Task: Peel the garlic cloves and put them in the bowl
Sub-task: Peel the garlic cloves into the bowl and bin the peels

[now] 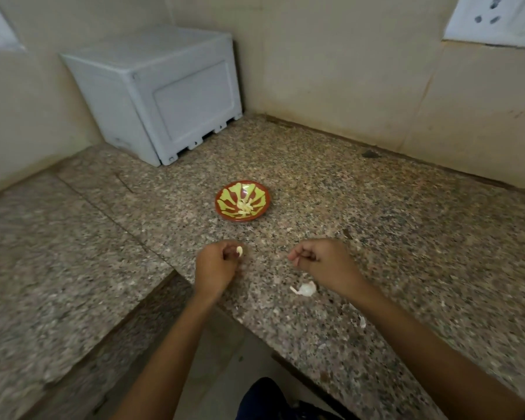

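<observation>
Pale cream, curved, peeled garlic clove point(239, 251) pinched at fingertips of curled left hand point(217, 268), above speckled brown granite counter point(376, 237). Right hand point(319, 260) loosely curled; whether holding anything cannot be told. Beyond, small red-and-green patterned bowl point(225, 213) containing peeled cloves point(245, 207). White papery garlic skin point(306, 289) near right wrist. Grey plastic box point(170, 95) in corner.

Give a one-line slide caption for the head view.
Left hand pinches a peeled clove short of the bowl; right hand curled.
</observation>
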